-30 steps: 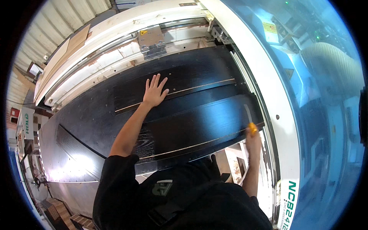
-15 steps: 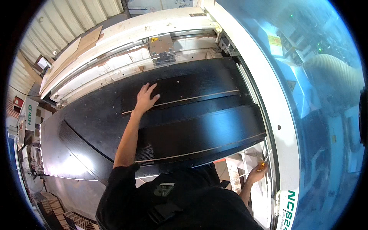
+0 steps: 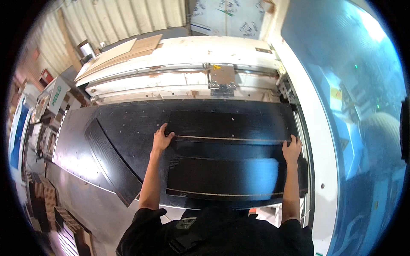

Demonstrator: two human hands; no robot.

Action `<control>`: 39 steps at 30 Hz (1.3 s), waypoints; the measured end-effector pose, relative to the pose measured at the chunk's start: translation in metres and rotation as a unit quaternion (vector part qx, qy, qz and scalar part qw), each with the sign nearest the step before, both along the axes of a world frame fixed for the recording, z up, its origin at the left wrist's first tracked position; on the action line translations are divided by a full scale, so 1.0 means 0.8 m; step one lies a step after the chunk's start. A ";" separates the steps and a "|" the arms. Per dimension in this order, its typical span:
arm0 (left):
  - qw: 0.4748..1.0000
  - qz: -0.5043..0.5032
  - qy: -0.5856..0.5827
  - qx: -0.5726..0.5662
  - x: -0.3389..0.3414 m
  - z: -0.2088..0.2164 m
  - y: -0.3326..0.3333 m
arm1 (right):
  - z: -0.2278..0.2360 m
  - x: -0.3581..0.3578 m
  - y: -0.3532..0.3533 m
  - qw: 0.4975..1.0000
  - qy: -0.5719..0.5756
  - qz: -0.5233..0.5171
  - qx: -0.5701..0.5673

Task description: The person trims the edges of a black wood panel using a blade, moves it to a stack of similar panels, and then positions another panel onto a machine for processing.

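A: Head view: where's the black board (image 3: 226, 126)?

B: Flat on the machine bed (image 3: 128, 123), dead center. Left hand (image 3: 161, 139) and right hand (image 3: 292, 149) press its near corners, fingers spread flat, gripping nothing.

Both bare forearms reach forward from the lower edge, nearly straight and well apart; the left hand (image 3: 161, 139) lies palm-down, fingers spread and pointing ahead; the right hand (image 3: 292, 149) lies flat likewise, fingers together; neither grip is closed on anything.
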State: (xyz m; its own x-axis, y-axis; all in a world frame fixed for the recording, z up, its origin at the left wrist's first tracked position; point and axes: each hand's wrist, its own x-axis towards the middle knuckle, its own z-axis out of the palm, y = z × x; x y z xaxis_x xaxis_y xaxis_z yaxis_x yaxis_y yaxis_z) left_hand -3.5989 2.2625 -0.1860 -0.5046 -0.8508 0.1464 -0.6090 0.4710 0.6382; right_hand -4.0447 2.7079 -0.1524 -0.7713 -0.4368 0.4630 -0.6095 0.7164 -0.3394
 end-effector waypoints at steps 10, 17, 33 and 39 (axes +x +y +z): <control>0.987 0.093 0.075 0.111 -0.018 0.040 0.046 | -0.028 -0.055 -0.047 0.971 -0.184 -0.067 0.137; 0.981 0.191 -0.016 0.004 0.039 0.043 0.038 | -0.020 -0.106 -0.058 0.938 -0.302 -0.029 0.167; 0.897 0.440 -0.030 0.023 0.295 0.069 0.092 | 0.062 0.136 -0.113 0.893 -0.413 0.145 -0.105; 0.909 0.415 0.025 0.014 0.371 0.041 0.034 | 0.052 0.218 -0.145 0.851 -0.477 0.109 -0.191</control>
